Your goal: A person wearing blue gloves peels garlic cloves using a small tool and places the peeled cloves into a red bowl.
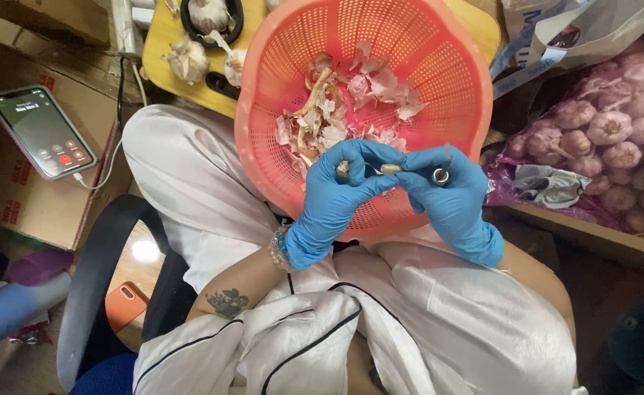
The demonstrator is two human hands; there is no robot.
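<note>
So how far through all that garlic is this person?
Some is done: a heap of papery peels lies in the orange colander. In hand now, the left hand and right hand, both in blue gloves, hold a clove between them over the colander. Plenty looks left: a purple bag of whole garlic bulbs and more bulbs on the yellow board.

Two hands in blue gloves meet over the near rim of an orange perforated basket (439, 80) resting on the person's lap; the left hand (340, 194) and right hand (450, 194) pinch a garlic clove (390, 168) between their fingertips, and the right also grips a small metal-handled tool (440, 175). Papery garlic skins (351, 102) lie inside the basket. A purple bag of garlic bulbs (600, 132) sits to the right, a phone (42, 132) on a cardboard box (15, 197) to the left.
</note>
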